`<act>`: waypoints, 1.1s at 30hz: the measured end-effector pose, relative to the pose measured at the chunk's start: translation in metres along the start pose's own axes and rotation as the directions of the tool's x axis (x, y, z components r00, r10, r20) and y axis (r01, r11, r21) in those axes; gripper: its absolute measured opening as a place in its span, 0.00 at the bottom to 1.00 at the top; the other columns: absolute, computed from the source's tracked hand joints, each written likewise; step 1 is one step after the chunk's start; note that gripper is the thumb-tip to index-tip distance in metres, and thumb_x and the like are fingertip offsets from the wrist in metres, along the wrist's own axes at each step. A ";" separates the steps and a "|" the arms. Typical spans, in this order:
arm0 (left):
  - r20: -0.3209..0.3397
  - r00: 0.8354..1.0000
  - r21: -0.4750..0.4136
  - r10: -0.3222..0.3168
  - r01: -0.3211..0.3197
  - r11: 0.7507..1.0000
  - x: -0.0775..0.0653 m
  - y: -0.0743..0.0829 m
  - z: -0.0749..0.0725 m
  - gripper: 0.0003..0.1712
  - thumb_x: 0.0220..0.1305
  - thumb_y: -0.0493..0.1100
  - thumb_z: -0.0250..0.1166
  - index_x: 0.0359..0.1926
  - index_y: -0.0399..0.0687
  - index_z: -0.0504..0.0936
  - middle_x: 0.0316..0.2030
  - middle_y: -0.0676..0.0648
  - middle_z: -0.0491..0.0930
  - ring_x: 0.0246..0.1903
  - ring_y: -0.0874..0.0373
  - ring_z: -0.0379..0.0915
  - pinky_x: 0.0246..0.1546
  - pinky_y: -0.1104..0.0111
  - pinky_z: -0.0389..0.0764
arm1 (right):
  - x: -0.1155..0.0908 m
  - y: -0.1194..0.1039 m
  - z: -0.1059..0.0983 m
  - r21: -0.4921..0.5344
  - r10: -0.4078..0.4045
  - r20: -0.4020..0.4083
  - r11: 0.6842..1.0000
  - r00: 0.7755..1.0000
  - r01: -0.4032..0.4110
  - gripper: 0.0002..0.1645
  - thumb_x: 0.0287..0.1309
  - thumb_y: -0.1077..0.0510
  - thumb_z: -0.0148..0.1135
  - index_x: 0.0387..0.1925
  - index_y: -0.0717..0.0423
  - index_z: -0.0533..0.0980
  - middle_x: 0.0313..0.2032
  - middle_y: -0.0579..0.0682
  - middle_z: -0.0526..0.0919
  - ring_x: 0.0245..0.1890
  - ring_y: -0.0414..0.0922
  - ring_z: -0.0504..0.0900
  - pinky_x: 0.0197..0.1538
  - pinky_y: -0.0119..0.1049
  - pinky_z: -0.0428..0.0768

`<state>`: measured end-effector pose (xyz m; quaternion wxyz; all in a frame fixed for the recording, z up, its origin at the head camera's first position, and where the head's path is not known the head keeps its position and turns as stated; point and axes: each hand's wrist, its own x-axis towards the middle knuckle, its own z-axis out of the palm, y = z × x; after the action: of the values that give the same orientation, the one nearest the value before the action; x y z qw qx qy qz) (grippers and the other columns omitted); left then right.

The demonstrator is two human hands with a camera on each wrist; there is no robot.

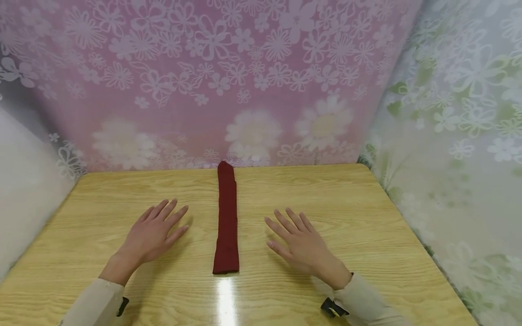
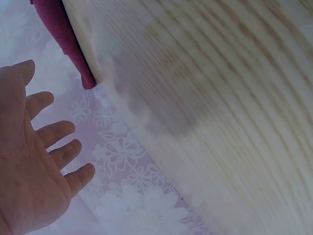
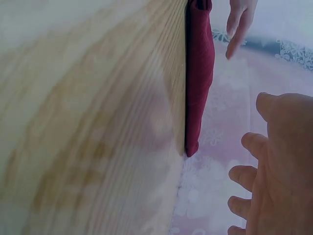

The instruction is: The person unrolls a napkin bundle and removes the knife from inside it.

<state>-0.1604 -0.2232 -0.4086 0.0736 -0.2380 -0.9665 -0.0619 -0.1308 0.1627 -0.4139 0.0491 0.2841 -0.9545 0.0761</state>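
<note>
Pale sleeves lay nearest the camera at the lower edge of the head view, a small black fitting showing under each cuff. Beyond the cuffs, the left hand and the right hand hovered palm down on either side of the work, casting shadows. Their fingers were spread, pinching nothing and well apart from the cloth.

Between the hands, a folded dark red cloth strip lay on the wood-grained tabletop. Its long axis ran almost straight away from the person, the broad, squared end facing the body and the narrower, rounded tip pointing away. That tip reached the far edge; whether it overhung could not be told.

Handling the strip well would probably have meant lowering both hands evenly and pinching every layer together to keep the fold, or only the uppermost layer to open it. Layer edges showed along its right side, so a careless sideways pull might have skewed them. Steadying the far tip seemed wise, since it sat so near the edge.

Farthest off, a pink flowered hanging rose behind the tabletop.
</note>
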 end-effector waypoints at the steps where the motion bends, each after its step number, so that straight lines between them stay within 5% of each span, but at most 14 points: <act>1: 0.001 1.000 -0.001 0.003 -0.003 1.000 0.001 0.000 0.000 0.33 0.70 0.58 0.54 0.70 0.49 0.66 0.68 0.37 0.59 0.68 0.39 0.50 0.64 0.44 0.52 | 0.000 -0.001 0.000 0.003 -0.003 -0.003 1.000 1.000 0.003 0.35 0.71 0.34 0.34 0.74 0.40 0.54 0.72 0.49 0.52 0.72 0.53 0.44 0.70 0.55 0.44; 33: 0.032 0.998 -0.030 0.058 -0.057 0.998 0.023 0.003 0.012 0.33 0.71 0.58 0.52 0.71 0.51 0.64 0.69 0.38 0.58 0.68 0.41 0.50 0.63 0.44 0.56 | 0.008 -0.022 0.005 -0.004 -0.062 0.063 0.998 0.996 0.062 0.34 0.71 0.34 0.33 0.74 0.36 0.51 0.73 0.46 0.50 0.73 0.49 0.40 0.71 0.52 0.42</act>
<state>-0.1805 -0.2083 -0.4163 0.0558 -0.2678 -0.9593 -0.0698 -0.1256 0.1389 -0.4154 0.0222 0.3158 -0.9465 0.0629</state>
